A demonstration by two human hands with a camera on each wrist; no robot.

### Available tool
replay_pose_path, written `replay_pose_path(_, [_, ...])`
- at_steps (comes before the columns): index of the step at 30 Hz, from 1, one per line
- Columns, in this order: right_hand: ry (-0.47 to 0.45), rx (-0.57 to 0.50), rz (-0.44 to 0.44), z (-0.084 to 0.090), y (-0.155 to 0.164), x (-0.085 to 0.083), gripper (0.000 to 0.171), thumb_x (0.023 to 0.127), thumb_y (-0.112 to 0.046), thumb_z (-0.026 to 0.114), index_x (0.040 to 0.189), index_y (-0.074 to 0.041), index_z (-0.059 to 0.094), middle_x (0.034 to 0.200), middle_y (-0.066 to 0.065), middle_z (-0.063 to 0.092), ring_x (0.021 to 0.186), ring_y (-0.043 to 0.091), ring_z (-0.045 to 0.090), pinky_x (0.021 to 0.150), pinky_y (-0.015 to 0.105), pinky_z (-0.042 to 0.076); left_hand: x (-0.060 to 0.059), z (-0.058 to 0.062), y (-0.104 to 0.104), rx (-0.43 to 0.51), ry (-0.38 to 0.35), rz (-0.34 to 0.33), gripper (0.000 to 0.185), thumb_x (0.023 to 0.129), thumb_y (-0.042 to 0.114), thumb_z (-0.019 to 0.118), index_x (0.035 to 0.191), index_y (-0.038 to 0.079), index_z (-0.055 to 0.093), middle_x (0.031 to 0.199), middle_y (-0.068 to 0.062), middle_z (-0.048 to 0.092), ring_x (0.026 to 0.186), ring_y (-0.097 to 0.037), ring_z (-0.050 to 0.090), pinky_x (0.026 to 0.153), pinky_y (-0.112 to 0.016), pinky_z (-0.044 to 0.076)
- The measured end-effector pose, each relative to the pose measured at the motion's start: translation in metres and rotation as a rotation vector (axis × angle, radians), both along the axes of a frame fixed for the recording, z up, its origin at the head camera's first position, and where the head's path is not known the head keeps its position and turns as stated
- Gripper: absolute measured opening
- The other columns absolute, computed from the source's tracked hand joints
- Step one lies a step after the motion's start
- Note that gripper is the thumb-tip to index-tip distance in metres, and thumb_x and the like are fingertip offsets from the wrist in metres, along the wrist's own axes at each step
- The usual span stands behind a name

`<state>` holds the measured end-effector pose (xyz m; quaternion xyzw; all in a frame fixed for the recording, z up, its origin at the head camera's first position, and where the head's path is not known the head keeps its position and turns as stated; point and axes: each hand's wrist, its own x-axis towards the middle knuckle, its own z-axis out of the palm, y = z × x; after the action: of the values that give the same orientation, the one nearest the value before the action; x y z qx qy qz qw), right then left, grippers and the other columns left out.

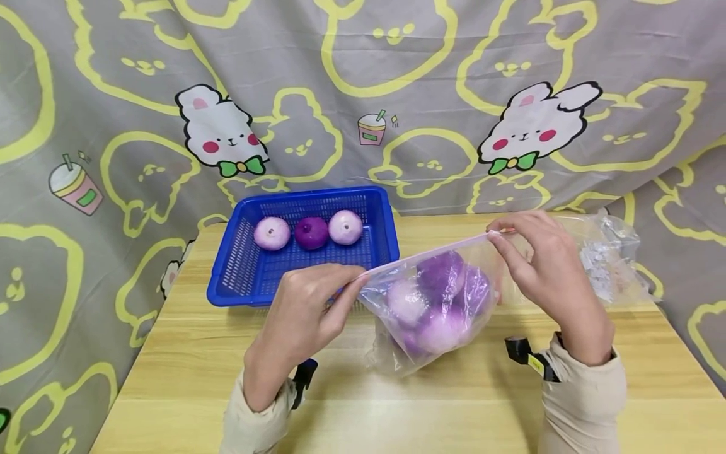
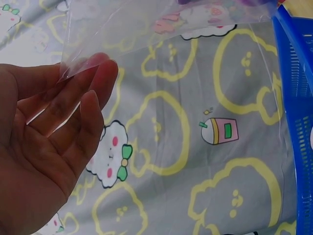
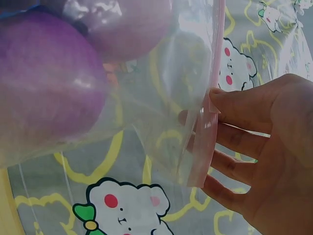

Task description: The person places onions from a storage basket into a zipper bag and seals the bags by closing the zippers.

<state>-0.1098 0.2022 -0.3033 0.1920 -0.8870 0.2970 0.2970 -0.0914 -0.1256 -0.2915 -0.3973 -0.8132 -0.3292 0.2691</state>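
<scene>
A clear zip bag (image 1: 399,359) with a pink top strip hangs between my two hands, tilted above the table. Several purple and pale onions (image 1: 442,328) bunch together inside it. With thumb and fingers my left hand (image 1: 300,315) pinches the bag's upper left corner; the left wrist view shows that plastic corner (image 2: 93,54) between the fingertips. My right hand (image 1: 544,271) grips the other end of the strip. In the right wrist view the thumb lies over the pink strip (image 3: 203,156), with the fingers partly behind it. The strip looks stretched straight; whether it is sealed I cannot tell.
Behind my left hand stands a blue plastic basket (image 1: 227,296) holding two pale onions (image 1: 271,234) and one dark purple onion (image 1: 311,233). Crumpled clear plastic (image 1: 615,252) lies at the table's (image 1: 340,416) back right. A patterned grey cloth (image 1: 317,151) hangs behind.
</scene>
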Motion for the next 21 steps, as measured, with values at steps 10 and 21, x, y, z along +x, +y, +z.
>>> replay_pose_path(10, [-0.049,-0.004,-0.049,-0.002,0.012,-0.003,0.014,0.091,-0.003,0.068,0.105,0.000,0.070,0.102,0.018,0.071,0.100,0.031,0.058,0.077,0.041,0.038,-0.002,-0.001,0.002,0.002,0.007,-0.006,0.014,0.096,0.013,0.065,0.094,0.005,0.076,0.089,-0.002,0.075,0.078,-0.012,0.071,0.069,-0.029,0.058])
replay_pose_path(21, [-0.080,-0.041,-0.112,-0.003,0.025,-0.005,0.015,0.094,-0.009,0.067,0.106,0.000,0.072,0.102,0.016,0.070,0.104,0.033,0.060,0.089,0.042,0.040,-0.002,-0.002,0.000,0.002,-0.002,-0.008,0.009,0.092,0.008,0.068,0.094,0.005,0.076,0.089,-0.003,0.075,0.075,-0.010,0.070,0.065,-0.028,0.057])
